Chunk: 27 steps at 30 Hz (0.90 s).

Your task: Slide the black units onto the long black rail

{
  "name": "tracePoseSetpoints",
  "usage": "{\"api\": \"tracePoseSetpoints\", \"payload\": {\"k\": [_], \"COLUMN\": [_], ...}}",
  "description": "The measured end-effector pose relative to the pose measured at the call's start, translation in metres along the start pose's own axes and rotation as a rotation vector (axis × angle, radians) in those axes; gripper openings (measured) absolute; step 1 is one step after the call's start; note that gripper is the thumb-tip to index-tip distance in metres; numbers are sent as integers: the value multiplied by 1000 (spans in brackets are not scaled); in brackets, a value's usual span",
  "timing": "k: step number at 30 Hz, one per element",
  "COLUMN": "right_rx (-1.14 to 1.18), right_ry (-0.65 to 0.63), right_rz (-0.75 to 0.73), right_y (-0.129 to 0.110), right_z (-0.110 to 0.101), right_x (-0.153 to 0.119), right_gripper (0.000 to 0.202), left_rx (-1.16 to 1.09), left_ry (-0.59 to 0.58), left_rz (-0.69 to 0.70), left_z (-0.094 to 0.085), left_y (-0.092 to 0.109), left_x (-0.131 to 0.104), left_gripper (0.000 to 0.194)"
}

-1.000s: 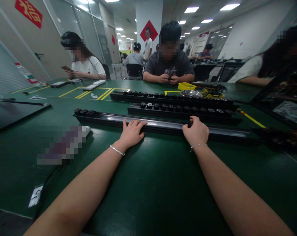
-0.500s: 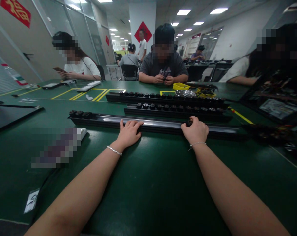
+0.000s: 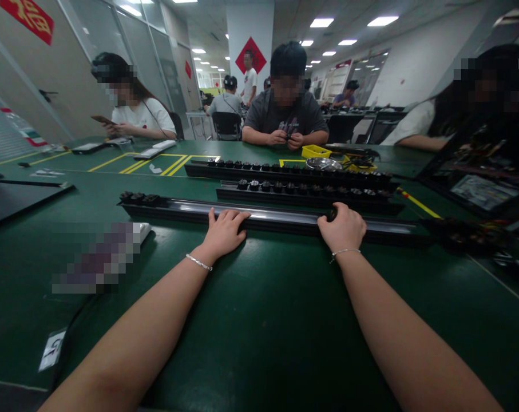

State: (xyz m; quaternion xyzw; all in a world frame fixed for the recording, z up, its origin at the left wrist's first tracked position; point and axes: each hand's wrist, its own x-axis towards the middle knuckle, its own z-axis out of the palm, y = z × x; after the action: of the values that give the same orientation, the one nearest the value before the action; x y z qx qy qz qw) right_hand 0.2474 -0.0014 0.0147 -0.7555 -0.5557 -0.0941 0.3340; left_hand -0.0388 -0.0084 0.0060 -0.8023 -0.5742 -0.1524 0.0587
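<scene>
long black rail [image 3: 280,214] between the tabletop's [image 3: 263,326] near and far edges, long axis running left to right, my left hand [image 3: 225,232] spread on it, my right hand [image 3: 343,228] curled round a dark piece [image 3: 332,214]

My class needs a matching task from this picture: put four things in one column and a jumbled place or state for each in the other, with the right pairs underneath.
Things:
1. left hand
2. right hand
3. yellow tray
4. bottle

Places and states:
A. on the far side, beside the silver dish
B. fingers spread on the nearest rail
C. red-capped, near the view's left edge
D. curled around a small black piece

Right pairs: 1-B, 2-D, 3-A, 4-C
</scene>
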Motion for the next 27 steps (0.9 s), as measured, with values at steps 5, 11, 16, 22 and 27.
{"api": "tracePoseSetpoints", "payload": {"k": [5, 11, 16, 22, 27], "right_rx": [-7, 14, 52, 50, 60], "right_ry": [8, -24, -33, -55, -53], "right_rz": [5, 8, 23, 11, -2], "right_y": [1, 11, 15, 16, 21], "right_z": [2, 6, 5, 1, -1], "right_x": [0, 2, 3, 5, 8], "right_gripper": [50, 45, 44, 43, 45], "left_rx": [0, 3, -1, -7, -6], "left_ry": [-6, -10, -7, 4, 3], "left_rz": [-6, -8, -4, 2, 4], "left_z": [-1, -3, -2, -2, -2], "left_y": [1, 2, 1, 1, 0], "left_x": [0, -1, -1, 0, 0], "left_gripper": [47, 47, 47, 47, 46]}}
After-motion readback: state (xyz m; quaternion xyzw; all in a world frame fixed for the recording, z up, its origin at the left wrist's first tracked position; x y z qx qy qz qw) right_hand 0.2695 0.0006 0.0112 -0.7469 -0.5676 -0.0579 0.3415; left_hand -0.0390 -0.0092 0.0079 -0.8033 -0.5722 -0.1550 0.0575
